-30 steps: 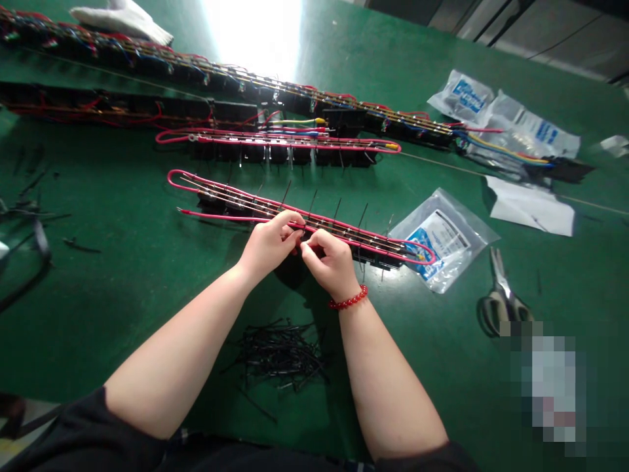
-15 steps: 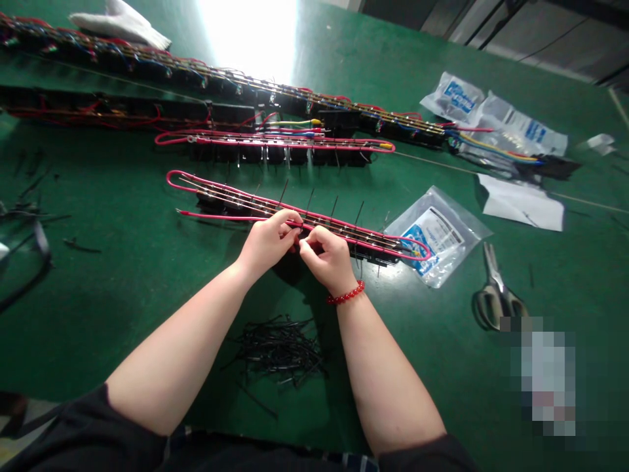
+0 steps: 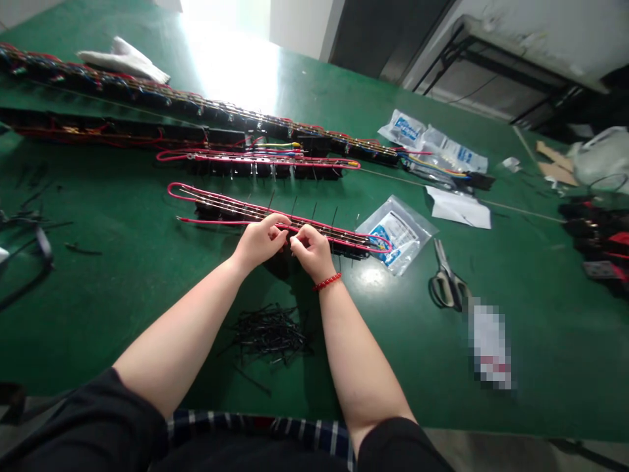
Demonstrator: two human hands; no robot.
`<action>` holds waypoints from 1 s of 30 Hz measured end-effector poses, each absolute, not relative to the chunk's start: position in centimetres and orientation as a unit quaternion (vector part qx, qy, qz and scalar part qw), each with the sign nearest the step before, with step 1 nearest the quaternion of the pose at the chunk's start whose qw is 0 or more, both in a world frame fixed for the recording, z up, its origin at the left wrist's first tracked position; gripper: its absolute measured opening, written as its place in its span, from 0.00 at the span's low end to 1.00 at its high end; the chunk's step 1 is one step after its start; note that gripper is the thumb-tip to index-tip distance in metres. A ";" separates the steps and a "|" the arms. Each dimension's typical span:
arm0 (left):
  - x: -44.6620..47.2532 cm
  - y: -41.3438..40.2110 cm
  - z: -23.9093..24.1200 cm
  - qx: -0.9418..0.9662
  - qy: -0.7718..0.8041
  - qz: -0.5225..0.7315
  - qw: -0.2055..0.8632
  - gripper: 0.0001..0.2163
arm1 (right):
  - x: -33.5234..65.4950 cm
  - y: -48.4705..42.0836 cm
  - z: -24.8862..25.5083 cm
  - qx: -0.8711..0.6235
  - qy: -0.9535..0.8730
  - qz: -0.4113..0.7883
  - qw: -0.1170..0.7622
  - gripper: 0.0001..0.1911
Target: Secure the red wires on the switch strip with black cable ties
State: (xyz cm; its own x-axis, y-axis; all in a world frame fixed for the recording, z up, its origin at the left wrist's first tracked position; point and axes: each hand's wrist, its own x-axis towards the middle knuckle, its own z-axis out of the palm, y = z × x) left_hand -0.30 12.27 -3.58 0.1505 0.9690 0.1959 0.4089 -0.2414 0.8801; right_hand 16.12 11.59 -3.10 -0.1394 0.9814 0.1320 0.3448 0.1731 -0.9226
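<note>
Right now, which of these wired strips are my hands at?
The short strip nearest you, framed by red cable with one end jutting left. The other short strip and the long ones lie farther back.

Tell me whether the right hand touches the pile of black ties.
Apart: the head view shows green tabletop between the right hand and the pile.

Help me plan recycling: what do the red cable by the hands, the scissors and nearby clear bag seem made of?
Red cable: probably plastic or rubber insulation, smooth, slightly glossy, bent in even loops.
Scissors: likely metal blades, shiny grey; handles perhaps plastic, dark and pale.
Clear bag: apparently plastic film, transparent and glossy.
</note>
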 end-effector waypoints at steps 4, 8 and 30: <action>-0.7 11.2 -3.0 0.732 0.479 0.444 0.195 0.10 | 16.4 10.7 -3.0 -0.515 -0.601 0.439 0.424 0.10; -1.5 10.3 -2.0 0.782 0.506 0.359 0.061 0.12 | 17.1 8.8 -2.5 -0.533 -0.575 0.430 0.447 0.11; -6.5 -1.1 -2.7 0.800 0.553 0.233 -0.007 0.15 | 18.5 -2.1 -3.3 -0.542 -0.559 0.418 0.468 0.12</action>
State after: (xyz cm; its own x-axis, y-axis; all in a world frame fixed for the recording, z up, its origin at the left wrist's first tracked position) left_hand -6.48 -1.12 -2.69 0.2794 0.8815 0.3808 0.8880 -0.3880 0.2467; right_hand 18.47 -2.08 -3.26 0.0268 0.9972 0.0701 0.2152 0.0628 -0.9746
